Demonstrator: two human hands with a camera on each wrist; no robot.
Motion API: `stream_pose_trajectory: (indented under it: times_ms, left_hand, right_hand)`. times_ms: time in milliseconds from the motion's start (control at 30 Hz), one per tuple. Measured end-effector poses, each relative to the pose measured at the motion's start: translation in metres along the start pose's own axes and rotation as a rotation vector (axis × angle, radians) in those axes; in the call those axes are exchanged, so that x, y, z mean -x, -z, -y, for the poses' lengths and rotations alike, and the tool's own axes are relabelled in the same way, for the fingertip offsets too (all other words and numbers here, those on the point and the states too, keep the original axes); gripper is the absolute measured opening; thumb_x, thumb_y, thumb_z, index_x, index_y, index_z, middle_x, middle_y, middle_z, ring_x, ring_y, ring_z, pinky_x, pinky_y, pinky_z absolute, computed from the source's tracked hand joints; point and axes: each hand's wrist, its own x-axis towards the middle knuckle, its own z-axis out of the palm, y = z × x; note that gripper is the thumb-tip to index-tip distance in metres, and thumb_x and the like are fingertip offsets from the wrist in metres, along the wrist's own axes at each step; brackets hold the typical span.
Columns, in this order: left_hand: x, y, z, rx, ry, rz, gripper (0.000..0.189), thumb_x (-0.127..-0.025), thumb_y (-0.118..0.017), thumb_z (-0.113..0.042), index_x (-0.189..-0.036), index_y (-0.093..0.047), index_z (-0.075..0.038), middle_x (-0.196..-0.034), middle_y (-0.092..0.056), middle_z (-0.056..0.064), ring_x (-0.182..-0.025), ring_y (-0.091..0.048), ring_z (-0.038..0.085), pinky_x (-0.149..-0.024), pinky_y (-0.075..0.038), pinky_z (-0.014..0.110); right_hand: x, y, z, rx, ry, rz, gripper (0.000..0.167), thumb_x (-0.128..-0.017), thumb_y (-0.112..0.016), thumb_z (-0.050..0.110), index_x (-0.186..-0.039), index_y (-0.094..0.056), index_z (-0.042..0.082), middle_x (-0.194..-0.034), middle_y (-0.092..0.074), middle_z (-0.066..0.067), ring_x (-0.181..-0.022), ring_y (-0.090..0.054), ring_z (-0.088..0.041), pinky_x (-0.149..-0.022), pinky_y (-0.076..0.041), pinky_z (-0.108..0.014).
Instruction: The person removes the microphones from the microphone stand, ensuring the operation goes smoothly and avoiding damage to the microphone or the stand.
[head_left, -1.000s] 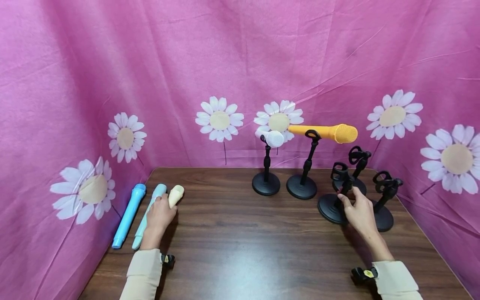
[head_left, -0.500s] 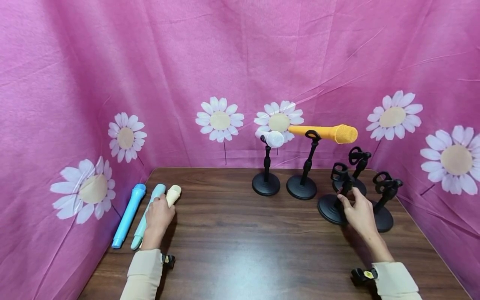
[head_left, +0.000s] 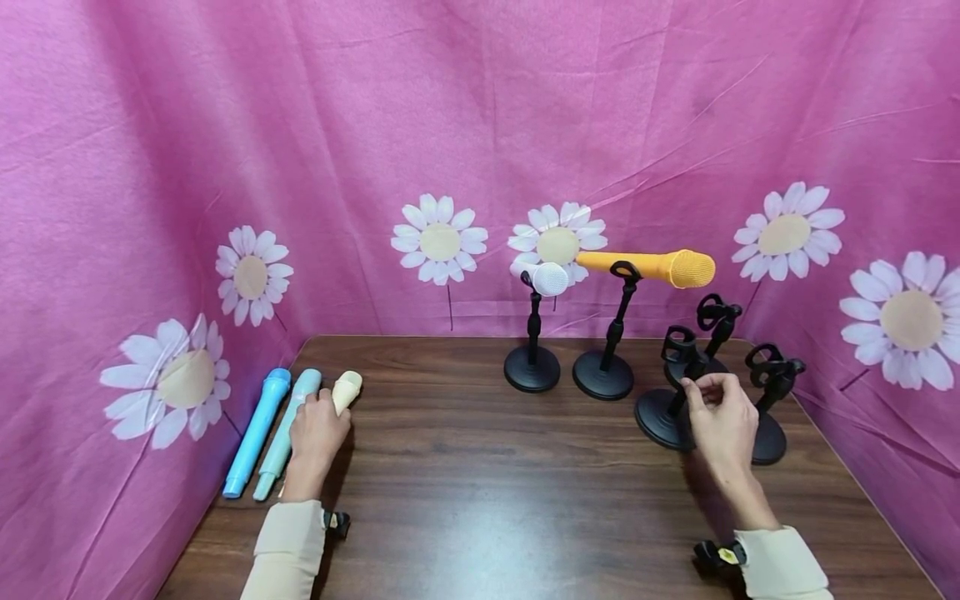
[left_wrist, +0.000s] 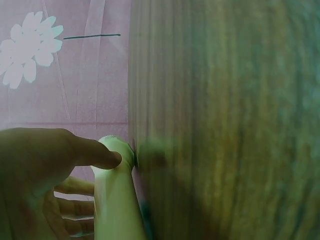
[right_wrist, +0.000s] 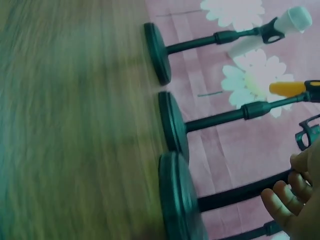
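At the table's left side, my left hand (head_left: 318, 437) holds a cream microphone (head_left: 347, 388). The left wrist view shows the thumb over this microphone (left_wrist: 118, 205) below its head, fingers passing behind it. Just left of that hand lies a pale teal microphone (head_left: 277, 446), partly covered by the fingers; a bright blue microphone (head_left: 257, 437) lies beyond it. On the right, my right hand (head_left: 723, 425) pinches the pole of a black microphone stand (head_left: 660, 419) below its clip. That stand's round base (right_wrist: 177, 200) stands on the table, and no microphone is in its clip.
A white microphone (head_left: 551, 279) and an orange microphone (head_left: 678, 267) sit in two black stands at the back. Two more stands, one behind (head_left: 720, 321) and one to the right (head_left: 780, 385), crowd my right hand. A pink flowered curtain (head_left: 480, 125) surrounds the brown table (head_left: 480, 467).
The pale teal microphone has shifted left, away from the cream one, which moved slightly left with my left hand. My right hand has turned on the pole, its fingers more bent; the stands stay put.
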Motion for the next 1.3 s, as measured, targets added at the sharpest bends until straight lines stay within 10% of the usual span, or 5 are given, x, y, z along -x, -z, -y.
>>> stream_pose_trajectory:
  times_ms: [133,267,667,933,1300]
  left_hand:
    - [0.000,0.000,-0.002,-0.010,-0.021,-0.023,0.034,-0.091,-0.072,-0.012,-0.106,-0.059,0.015,-0.103,-0.062,0.038,-0.093,-0.062,0.060,-0.075,-0.052,0.069]
    - [-0.001,0.005,-0.009,-0.026,-0.056,-0.049,0.036,-0.093,-0.071,-0.012,-0.111,-0.060,0.016,-0.108,-0.061,0.038,-0.097,-0.060,0.060,-0.080,-0.051,0.069]
    - [-0.009,0.012,-0.056,0.137,-0.128,-0.094,0.039,-0.095,-0.070,-0.015,-0.128,-0.068,0.006,-0.119,-0.068,0.029,-0.113,-0.062,0.052,-0.092,-0.054,0.066]
    - [-0.011,0.020,-0.112,0.391,-0.261,-0.066,0.032,-0.097,-0.069,-0.006,-0.127,-0.071,0.005,-0.109,-0.074,0.020,-0.102,-0.072,0.037,-0.092,-0.058,0.052]
    - [-0.010,0.026,-0.172,0.749,-0.407,0.071,0.026,-0.100,-0.070,-0.003,-0.125,-0.074,-0.005,-0.106,-0.078,0.011,-0.101,-0.074,0.026,-0.083,-0.060,0.036]
  right_hand:
    - [0.004,-0.001,0.007,-0.047,0.060,-0.054,0.018,-0.093,-0.083,0.014,-0.093,-0.071,0.002,-0.073,-0.058,0.023,-0.065,-0.044,0.023,-0.065,-0.036,-0.005]
    - [0.009,-0.004,0.019,-0.103,0.117,-0.052,0.011,-0.094,-0.082,0.011,-0.096,-0.076,0.003,-0.075,-0.074,0.001,-0.066,-0.048,0.025,-0.064,-0.037,-0.002]
    - [0.005,-0.036,0.045,-0.172,0.143,0.325,0.026,-0.105,-0.068,0.014,-0.128,-0.068,0.000,-0.113,-0.077,-0.017,-0.094,-0.073,-0.007,-0.081,-0.048,0.000]
    - [-0.017,-0.060,0.050,-0.150,0.013,0.481,0.061,-0.108,-0.066,0.025,-0.154,-0.041,-0.005,-0.149,-0.054,-0.031,-0.132,-0.063,-0.048,-0.110,-0.053,-0.055]
    - [-0.038,-0.093,0.052,-0.150,-0.008,0.467,0.072,-0.104,-0.071,0.034,-0.157,-0.037,-0.004,-0.145,-0.057,-0.033,-0.128,-0.064,-0.049,-0.107,-0.053,-0.060]
